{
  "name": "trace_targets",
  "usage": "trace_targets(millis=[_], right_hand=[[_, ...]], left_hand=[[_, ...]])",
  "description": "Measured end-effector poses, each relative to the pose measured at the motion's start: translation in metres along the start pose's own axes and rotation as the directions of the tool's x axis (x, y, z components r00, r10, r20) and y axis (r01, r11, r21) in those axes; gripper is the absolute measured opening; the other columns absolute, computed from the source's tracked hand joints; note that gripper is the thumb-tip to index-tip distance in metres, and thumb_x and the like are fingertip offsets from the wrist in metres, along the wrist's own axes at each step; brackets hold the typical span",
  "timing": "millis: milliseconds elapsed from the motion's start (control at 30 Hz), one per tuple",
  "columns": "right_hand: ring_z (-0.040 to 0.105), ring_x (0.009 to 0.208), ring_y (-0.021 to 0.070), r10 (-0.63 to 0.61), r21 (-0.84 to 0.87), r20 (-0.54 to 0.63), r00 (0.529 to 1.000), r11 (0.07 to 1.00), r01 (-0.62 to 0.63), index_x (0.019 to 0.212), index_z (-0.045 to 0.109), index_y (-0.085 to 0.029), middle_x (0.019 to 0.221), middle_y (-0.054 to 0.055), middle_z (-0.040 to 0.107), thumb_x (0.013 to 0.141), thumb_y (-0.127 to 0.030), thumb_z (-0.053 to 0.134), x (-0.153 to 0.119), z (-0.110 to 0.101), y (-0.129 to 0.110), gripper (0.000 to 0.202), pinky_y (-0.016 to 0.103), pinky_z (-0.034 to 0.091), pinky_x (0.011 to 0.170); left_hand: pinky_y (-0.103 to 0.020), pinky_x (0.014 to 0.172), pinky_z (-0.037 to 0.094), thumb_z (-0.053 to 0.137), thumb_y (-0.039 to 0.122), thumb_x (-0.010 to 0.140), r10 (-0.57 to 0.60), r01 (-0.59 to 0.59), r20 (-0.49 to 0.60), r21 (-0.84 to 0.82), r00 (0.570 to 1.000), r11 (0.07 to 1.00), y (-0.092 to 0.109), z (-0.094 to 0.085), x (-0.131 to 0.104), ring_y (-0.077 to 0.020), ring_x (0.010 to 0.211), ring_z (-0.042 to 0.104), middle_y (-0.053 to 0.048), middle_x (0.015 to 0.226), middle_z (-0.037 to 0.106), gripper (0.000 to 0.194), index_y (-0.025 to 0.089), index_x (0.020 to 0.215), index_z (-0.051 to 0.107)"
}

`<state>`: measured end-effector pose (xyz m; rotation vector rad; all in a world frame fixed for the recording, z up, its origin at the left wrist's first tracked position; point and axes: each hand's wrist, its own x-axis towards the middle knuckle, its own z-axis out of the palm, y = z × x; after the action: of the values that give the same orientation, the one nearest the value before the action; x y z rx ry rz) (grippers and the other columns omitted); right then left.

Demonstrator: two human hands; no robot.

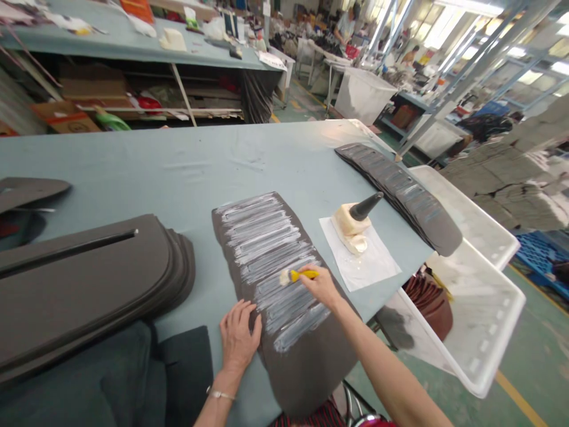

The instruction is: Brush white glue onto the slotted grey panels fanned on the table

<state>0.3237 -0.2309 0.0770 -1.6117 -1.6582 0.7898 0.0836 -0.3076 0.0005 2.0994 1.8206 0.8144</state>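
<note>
Several dark grey, round-ended pieces [302, 379] lie overlapped in a fanned row on the table in front of me, with whitish wet streaks brushed across their exposed strips. My right hand [320, 286] grips a yellow-handled brush [296, 275], its pale bristles against the streaked surface. At the row's left edge, my left hand [240, 333] lies flat with fingers stretched out, touching the edge and the table. Right of the row, a cream-coated container [349, 222] with a black cone-shaped spout [367, 206] rests on a white sheet [376, 264].
A thick stack of dark slotted pieces [89, 261] occupies the left side, beside dark cloth [186, 367]. Another fanned row [400, 190] lies along the right table edge. White bins [493, 332] stand beyond it, one holding brown pieces [429, 308]. A second table [133, 44] stands behind.
</note>
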Motion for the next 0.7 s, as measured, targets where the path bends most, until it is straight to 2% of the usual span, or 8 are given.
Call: trace_targets(millis=[67,167,300,367,467,567,633,700], right_hand=[[0.051,0.056,0.0138,0.097,-0.059,-0.147,0.984,0.993,-0.107,0.078,0.065,-0.018,0.065,0.000,0.061,0.074,-0.031,0.051,0.008,-0.036,0.023,0.019,0.025,0.040,0.056],[0.050,0.056,0.0140,0.090,-0.145,-0.319,0.943,0.979,-0.142,0.075,0.063,-0.018,0.065,0.000,0.059,0.074,-0.031,0.051,0.009,-0.067,0.037,0.018,0.026,0.039,0.057],[0.053,0.061,0.0144,0.046,-0.166,-0.391,0.919,0.979,-0.119,0.081,0.063,-0.017,0.071,0.002,0.061,0.080,-0.032,0.050,-0.009,-0.069,0.031,0.020,0.026,0.042,0.061],[0.058,0.073,0.0169,-0.007,-0.213,-0.425,0.905,0.973,-0.093,0.089,0.064,-0.017,0.082,0.006,0.064,0.085,-0.035,0.047,-0.020,-0.067,0.034,0.025,0.027,0.045,0.070],[0.060,0.088,0.0198,-0.050,-0.349,-0.353,0.934,0.933,-0.082,0.108,0.062,-0.018,0.099,0.010,0.066,0.090,-0.035,0.042,-0.036,-0.067,0.053,0.032,0.030,0.045,0.079],[0.061,0.077,0.0182,0.065,-0.523,-0.183,0.981,0.838,-0.153,0.122,0.057,-0.021,0.091,0.008,0.068,0.093,-0.026,0.038,-0.048,-0.068,0.077,0.035,0.027,0.045,0.070],[0.060,0.073,0.0176,0.128,-0.630,-0.113,0.985,0.757,-0.171,0.120,0.058,-0.021,0.084,0.007,0.067,0.092,-0.020,0.037,-0.052,-0.068,0.085,0.035,0.025,0.043,0.067],[0.059,0.077,0.0184,0.119,-0.690,-0.075,0.990,0.711,-0.138,0.120,0.059,-0.021,0.085,0.008,0.065,0.093,-0.021,0.039,-0.054,-0.068,0.083,0.033,0.026,0.043,0.068]], left_hand=[[-0.045,0.099,0.030,0.052,0.029,0.083,-0.004,0.004,0.001,-0.003,1.000,1.000,-0.001,0.000,0.001,-0.0263,0.119,0.047,-0.010,0.116,0.059,0.024,0.022,0.106,0.056],[-0.045,0.100,0.030,0.051,0.028,0.084,-0.018,0.018,0.010,-0.024,1.000,1.000,-0.001,-0.001,0.002,-0.0265,0.119,0.047,-0.010,0.116,0.058,0.025,0.022,0.107,0.055],[-0.044,0.096,0.036,0.048,0.031,0.085,-0.103,0.101,-0.010,-0.130,0.995,0.986,-0.002,-0.004,-0.003,-0.0257,0.114,0.050,-0.012,0.117,0.055,0.034,0.019,0.117,0.047],[-0.045,0.095,0.038,0.047,0.034,0.085,-0.185,0.180,-0.023,-0.138,0.983,0.974,-0.001,-0.006,-0.009,-0.0267,0.112,0.049,-0.013,0.115,0.054,0.036,0.018,0.118,0.046],[-0.046,0.092,0.041,0.047,0.037,0.084,-0.328,0.326,-0.012,-0.100,0.944,0.940,0.001,-0.008,-0.016,-0.0263,0.106,0.050,-0.012,0.109,0.052,0.038,0.015,0.116,0.046],[-0.043,0.089,0.045,0.047,0.037,0.083,-0.439,0.441,0.044,-0.126,0.897,0.889,0.003,-0.011,-0.016,-0.0223,0.095,0.052,-0.009,0.101,0.051,0.041,0.013,0.116,0.044],[-0.043,0.088,0.045,0.048,0.038,0.083,-0.451,0.456,0.065,-0.128,0.890,0.881,0.006,-0.013,-0.012,-0.0215,0.093,0.052,-0.008,0.098,0.051,0.043,0.013,0.117,0.043],[-0.043,0.090,0.044,0.049,0.040,0.082,-0.393,0.397,0.064,-0.082,0.918,0.914,0.013,-0.016,-0.008,-0.0230,0.097,0.051,-0.008,0.098,0.051,0.045,0.013,0.118,0.044]])
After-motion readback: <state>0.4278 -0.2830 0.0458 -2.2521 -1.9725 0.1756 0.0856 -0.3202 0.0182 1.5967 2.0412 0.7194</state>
